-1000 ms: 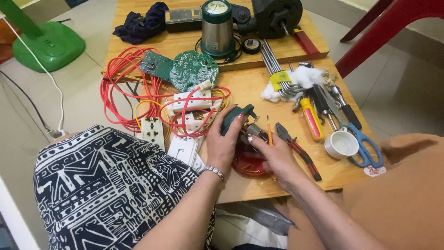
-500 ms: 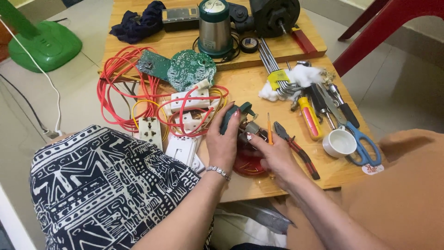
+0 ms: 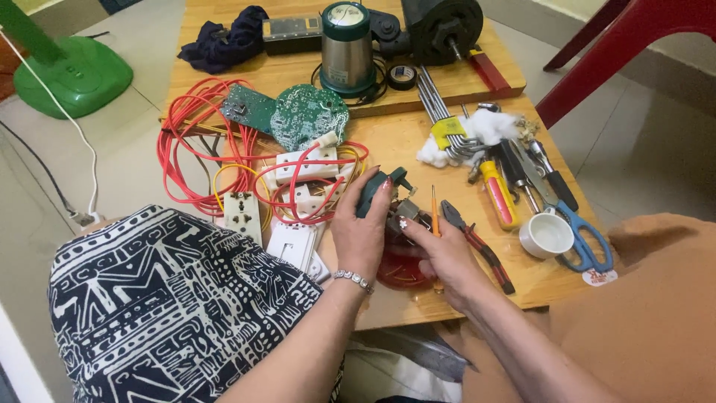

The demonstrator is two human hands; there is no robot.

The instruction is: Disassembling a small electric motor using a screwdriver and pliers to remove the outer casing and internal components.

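My left hand (image 3: 361, 231) grips a dark green electrical part (image 3: 375, 190) with wires at the table's near middle. My right hand (image 3: 440, 257) holds a thin screwdriver with an orange shaft (image 3: 433, 213), its tip down at the small metal piece (image 3: 409, 213) beside the green part. Under both hands lies a round red lid (image 3: 399, 272). A bracelet sits on my left wrist.
Red-handled pliers (image 3: 477, 242) lie just right of my right hand. Further right are a white cup (image 3: 547, 236), blue scissors (image 3: 585, 239), screwdrivers (image 3: 498, 192) and hex keys (image 3: 440, 112). Red wire coils (image 3: 194, 149), white sockets (image 3: 242, 215), green circuit boards (image 3: 306, 116) lie left. A steel canister (image 3: 347, 48) stands behind.
The view has shifted slightly; both hands stay at the green part, with the screwdriver held more upright against it.
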